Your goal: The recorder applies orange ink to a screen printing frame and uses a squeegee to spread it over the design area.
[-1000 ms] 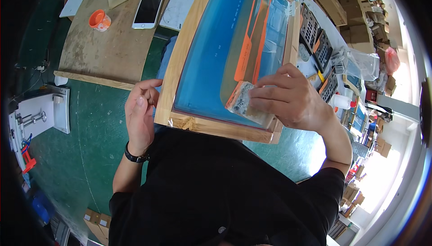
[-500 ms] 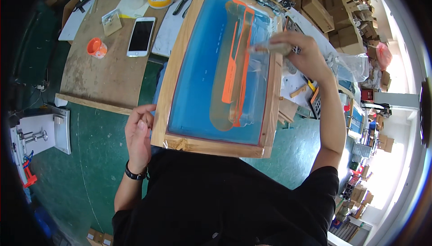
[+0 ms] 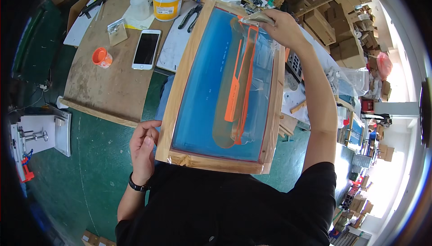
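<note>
A silk screen frame (image 3: 180,80) of pale wood, with blue mesh and orange ink in a long pattern, stands tilted in front of me. My left hand (image 3: 145,149) is closed at its lower left edge, fingers curled against the wood and partly hidden. At the frame's far end, my right hand (image 3: 283,29) grips a small beige scraper (image 3: 258,18). The scraper's edge is at the top of the orange ink (image 3: 231,98), which runs down the mesh in strips. Clear film or tape covers the mesh's right side.
Left of the frame, a brown board holds an orange ink cup (image 3: 102,58), a white phone (image 3: 146,49) and another scraper (image 3: 117,32). Behind are a yellow-and-white tub (image 3: 168,0), a squeeze bottle (image 3: 140,6) and pliers (image 3: 191,17). A calculator (image 3: 294,65) lies at right.
My right hand has carried the scraper away from me and slightly left, to the mesh's far end. The frame and my left hand sit lower in view.
</note>
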The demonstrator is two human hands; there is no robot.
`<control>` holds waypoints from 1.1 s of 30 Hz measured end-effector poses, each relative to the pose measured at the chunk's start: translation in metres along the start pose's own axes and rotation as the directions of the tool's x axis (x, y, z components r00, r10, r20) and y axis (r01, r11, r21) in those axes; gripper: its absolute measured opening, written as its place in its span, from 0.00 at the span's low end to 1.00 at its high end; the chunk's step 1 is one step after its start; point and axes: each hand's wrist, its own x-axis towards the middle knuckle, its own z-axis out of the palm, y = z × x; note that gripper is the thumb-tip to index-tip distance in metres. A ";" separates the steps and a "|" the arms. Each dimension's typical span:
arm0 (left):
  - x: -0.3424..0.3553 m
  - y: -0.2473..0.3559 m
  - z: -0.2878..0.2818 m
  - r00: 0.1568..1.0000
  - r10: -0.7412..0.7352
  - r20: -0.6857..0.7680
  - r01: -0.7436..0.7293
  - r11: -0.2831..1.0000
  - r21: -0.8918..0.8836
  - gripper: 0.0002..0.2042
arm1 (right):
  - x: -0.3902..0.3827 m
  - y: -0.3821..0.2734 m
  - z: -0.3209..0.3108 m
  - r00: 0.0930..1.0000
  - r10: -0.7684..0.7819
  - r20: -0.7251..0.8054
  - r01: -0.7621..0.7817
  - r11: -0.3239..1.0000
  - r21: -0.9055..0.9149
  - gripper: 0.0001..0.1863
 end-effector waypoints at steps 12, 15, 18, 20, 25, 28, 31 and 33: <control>0.004 0.000 -0.001 1.000 -0.024 0.013 0.023 0.999 0.041 0.24 | 0.009 0.004 -0.011 0.981 0.141 0.137 -0.156 0.982 0.104 0.19; 0.002 0.000 -0.002 0.999 -0.033 0.016 0.032 0.997 0.069 0.24 | 0.010 0.010 -0.004 0.994 0.033 0.101 -0.045 0.991 0.126 0.18; 0.002 -0.003 -0.004 0.998 -0.058 0.011 0.057 0.992 0.110 0.20 | 0.007 0.022 0.000 0.999 -0.028 0.043 0.019 0.981 0.192 0.19; 0.002 -0.006 -0.007 0.996 -0.083 0.026 0.078 0.984 0.158 0.16 | 0.003 0.026 0.001 0.995 -0.076 0.066 0.062 0.981 0.186 0.19; 0.007 -0.008 -0.017 0.988 -0.148 0.037 0.129 0.940 0.316 0.13 | -0.004 0.022 0.009 0.998 0.004 0.061 -0.014 0.986 0.164 0.20; 0.009 -0.005 -0.030 0.985 -0.174 0.007 0.160 0.919 0.360 0.13 | -0.006 0.018 0.011 0.997 -0.020 0.078 0.004 0.980 0.197 0.21; 0.032 -0.003 -0.049 0.991 -0.131 0.025 0.105 0.880 0.463 0.13 | -0.006 0.018 0.009 0.996 0.023 0.092 -0.046 0.965 0.257 0.23; 0.061 -0.002 -0.067 0.963 0.141 -0.230 -0.043 0.922 0.384 0.11 | -0.004 0.021 0.010 0.990 0.063 0.123 -0.092 0.964 0.248 0.23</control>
